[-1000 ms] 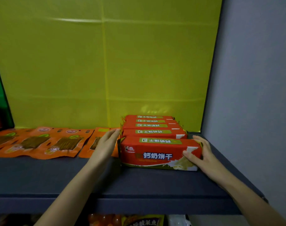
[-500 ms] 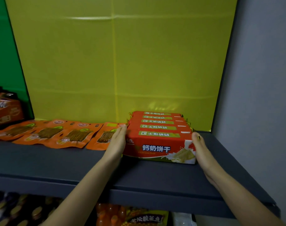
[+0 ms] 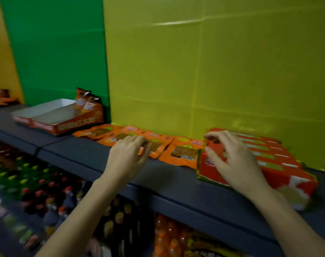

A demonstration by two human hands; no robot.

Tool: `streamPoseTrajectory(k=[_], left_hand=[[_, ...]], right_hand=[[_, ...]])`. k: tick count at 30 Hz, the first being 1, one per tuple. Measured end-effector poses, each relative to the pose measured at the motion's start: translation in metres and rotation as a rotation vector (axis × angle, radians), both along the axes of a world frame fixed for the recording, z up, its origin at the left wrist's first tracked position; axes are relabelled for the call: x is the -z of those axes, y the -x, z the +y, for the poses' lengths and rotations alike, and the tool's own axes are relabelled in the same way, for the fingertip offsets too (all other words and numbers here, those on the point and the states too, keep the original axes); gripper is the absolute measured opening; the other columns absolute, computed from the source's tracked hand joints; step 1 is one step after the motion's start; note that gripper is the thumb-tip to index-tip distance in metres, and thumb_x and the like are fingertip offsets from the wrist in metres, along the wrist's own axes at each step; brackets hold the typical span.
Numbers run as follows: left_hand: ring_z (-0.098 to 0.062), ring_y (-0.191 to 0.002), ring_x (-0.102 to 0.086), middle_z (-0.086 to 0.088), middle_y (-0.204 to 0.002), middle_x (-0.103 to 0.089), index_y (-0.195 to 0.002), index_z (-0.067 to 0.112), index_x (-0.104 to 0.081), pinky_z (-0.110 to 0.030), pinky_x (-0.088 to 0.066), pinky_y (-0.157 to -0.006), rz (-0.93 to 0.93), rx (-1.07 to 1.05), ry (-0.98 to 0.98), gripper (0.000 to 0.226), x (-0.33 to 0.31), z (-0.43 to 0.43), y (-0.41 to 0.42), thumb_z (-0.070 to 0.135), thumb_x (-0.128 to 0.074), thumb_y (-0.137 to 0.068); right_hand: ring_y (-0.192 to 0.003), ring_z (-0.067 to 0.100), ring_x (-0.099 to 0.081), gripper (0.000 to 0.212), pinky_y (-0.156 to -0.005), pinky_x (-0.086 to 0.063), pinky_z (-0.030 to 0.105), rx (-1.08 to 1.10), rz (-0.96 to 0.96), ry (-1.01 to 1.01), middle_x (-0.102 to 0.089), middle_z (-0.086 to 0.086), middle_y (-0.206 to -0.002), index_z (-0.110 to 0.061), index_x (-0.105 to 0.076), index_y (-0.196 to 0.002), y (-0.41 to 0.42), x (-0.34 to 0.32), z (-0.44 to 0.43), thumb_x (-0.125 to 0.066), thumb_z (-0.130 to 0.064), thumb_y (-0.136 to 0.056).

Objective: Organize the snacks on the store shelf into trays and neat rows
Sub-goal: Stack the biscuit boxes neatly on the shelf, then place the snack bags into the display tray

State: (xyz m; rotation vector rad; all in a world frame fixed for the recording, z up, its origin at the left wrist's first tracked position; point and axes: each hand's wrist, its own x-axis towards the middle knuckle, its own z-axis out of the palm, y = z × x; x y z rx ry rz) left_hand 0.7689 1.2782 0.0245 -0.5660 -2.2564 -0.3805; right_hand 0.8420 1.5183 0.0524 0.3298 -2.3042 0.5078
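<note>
Several red biscuit packs [image 3: 273,156] lie in a tight row at the right end of the dark shelf [image 3: 80,154]. My right hand [image 3: 232,160] hovers over the front pack's left end, fingers spread, holding nothing. Left of the row, several flat orange snack pouches [image 3: 184,153] lie side by side along the yellow back wall. My left hand [image 3: 128,156] is over the middle pouches, fingers apart and curled down, its fingertips at a pouch's edge. The frame is blurred by motion.
Two shallow red-and-white cardboard trays [image 3: 52,115] stand further left on the shelf; the right one holds a few upright orange bags [image 3: 85,101] at its back. More orange packets [image 3: 2,99] sit at the far left. Bottles [image 3: 37,191] fill the lower shelves.
Both hands have let go of the ends of the front biscuit pack and shifted left. My view has swung left, bringing the trays into sight.
</note>
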Motion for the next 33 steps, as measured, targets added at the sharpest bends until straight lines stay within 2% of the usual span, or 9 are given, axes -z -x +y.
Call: streamPoseTrajectory(k=[3, 8, 12, 15, 19, 23, 28, 33], left_hand=[[-0.022, -0.072, -0.065, 0.002, -0.077, -0.068, -0.079, 0.017, -0.063, -0.029, -0.042, -0.058, -0.072, -0.145, 0.07, 0.037, 0.003, -0.058, -0.007, 0.041, -0.036, -0.086], [-0.024, -0.074, -0.066, 0.0, -0.079, -0.069, -0.082, 0.015, -0.064, -0.032, -0.048, -0.058, -0.129, -0.315, 0.065, 0.036, 0.01, -0.172, -0.018, 0.042, -0.04, -0.086], [-0.023, -0.071, -0.066, 0.0, -0.078, -0.068, -0.082, 0.014, -0.064, -0.029, -0.046, -0.054, -0.113, -0.394, 0.095, 0.043, 0.013, -0.258, -0.024, 0.044, -0.033, -0.085], [-0.022, -0.077, -0.066, 0.0, -0.082, -0.068, -0.086, 0.014, -0.065, -0.03, -0.047, -0.058, -0.106, -0.43, 0.1, 0.041, 0.016, -0.321, -0.023, 0.045, -0.038, -0.086], [-0.02, -0.087, -0.064, 0.002, -0.092, -0.067, -0.095, 0.016, -0.064, -0.026, -0.038, -0.061, -0.084, -0.452, 0.107, 0.026, 0.017, -0.398, -0.017, 0.038, -0.049, -0.093], [-0.016, -0.092, -0.062, 0.006, -0.099, -0.065, -0.103, 0.021, -0.062, -0.024, -0.036, -0.062, -0.087, -0.498, 0.118, 0.028, 0.015, -0.466, -0.005, 0.042, -0.045, -0.094], [-0.017, -0.091, -0.06, 0.005, -0.098, -0.063, -0.101, 0.019, -0.06, -0.025, -0.035, -0.062, -0.125, -0.536, 0.099, 0.029, 0.014, -0.524, 0.018, 0.041, -0.042, -0.095], [-0.018, -0.093, -0.061, 0.004, -0.102, -0.065, -0.104, 0.019, -0.06, -0.032, -0.048, -0.07, -0.154, -0.563, 0.068, 0.033, 0.023, -0.588, 0.06, 0.044, -0.04, -0.096]], right_hand=[[-0.102, 0.013, -0.058, 0.026, -0.085, -0.047, 0.032, -0.113, -0.083, -0.097, -0.06, -0.009, -0.106, -0.025, -0.059, -0.11, 0.025, 0.006, -0.062, -0.052, -0.034, -0.086], [-0.113, 0.014, -0.052, 0.028, -0.09, -0.043, 0.032, -0.285, -0.122, -0.182, -0.056, -0.011, -0.119, -0.026, -0.056, -0.117, 0.059, 0.016, -0.176, -0.054, -0.034, -0.09], [-0.115, 0.009, -0.049, 0.031, -0.09, -0.043, 0.027, -0.385, -0.167, -0.193, -0.052, -0.013, -0.121, -0.029, -0.051, -0.122, 0.081, 0.021, -0.267, -0.051, -0.036, -0.092], [-0.114, 0.009, -0.051, 0.03, -0.09, -0.046, 0.029, -0.45, -0.207, -0.167, -0.054, -0.013, -0.12, -0.029, -0.051, -0.122, 0.095, 0.023, -0.335, -0.051, -0.036, -0.093], [-0.115, 0.01, -0.051, 0.031, -0.087, -0.044, 0.028, -0.488, -0.229, -0.163, -0.053, -0.013, -0.124, -0.029, -0.05, -0.124, 0.112, 0.025, -0.423, -0.049, -0.037, -0.094], [-0.114, 0.011, -0.052, 0.03, -0.088, -0.047, 0.031, -0.526, -0.241, -0.148, -0.054, -0.012, -0.123, -0.029, -0.05, -0.122, 0.134, 0.024, -0.501, -0.049, -0.037, -0.094], [-0.114, 0.012, -0.052, 0.03, -0.084, -0.043, 0.029, -0.535, -0.26, -0.173, -0.054, -0.014, -0.124, -0.032, -0.05, -0.122, 0.166, 0.022, -0.57, -0.048, -0.039, -0.093], [-0.114, 0.012, -0.052, 0.03, -0.083, -0.043, 0.029, -0.566, -0.27, -0.178, -0.056, -0.013, -0.124, -0.031, -0.051, -0.122, 0.214, 0.026, -0.645, -0.049, -0.038, -0.093]])
